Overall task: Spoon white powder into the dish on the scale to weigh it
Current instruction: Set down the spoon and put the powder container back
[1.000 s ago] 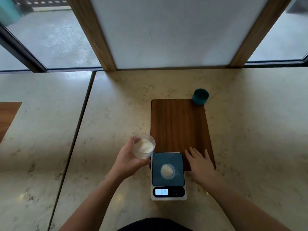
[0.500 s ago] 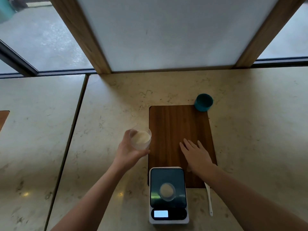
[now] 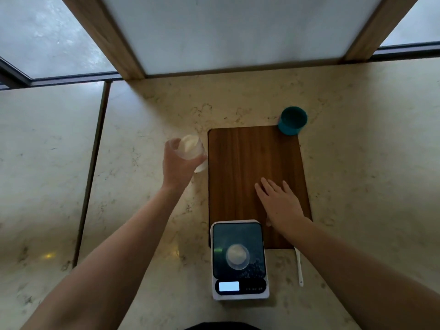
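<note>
A white scale (image 3: 240,259) with a dark platform and lit display stands at the near edge of a wooden board (image 3: 250,167). On its platform sits a small clear dish (image 3: 237,256) with white powder in it. My left hand (image 3: 177,166) grips a clear cup of white powder (image 3: 190,148), left of the board over the stone counter. My right hand (image 3: 279,203) lies flat and palm down on the board, fingers together, holding nothing. A white spoon (image 3: 299,266) lies on the counter right of the scale, partly under my right forearm.
A teal cup (image 3: 292,120) stands at the board's far right corner. The marble counter (image 3: 142,210) has a dark seam on the left. A white panel with wooden frame and windows rises behind the counter.
My left hand has carried the powder cup away from the scale, farther from me, to the left of the board. My right hand has slid farther onto the board, uncovering the spoon.
</note>
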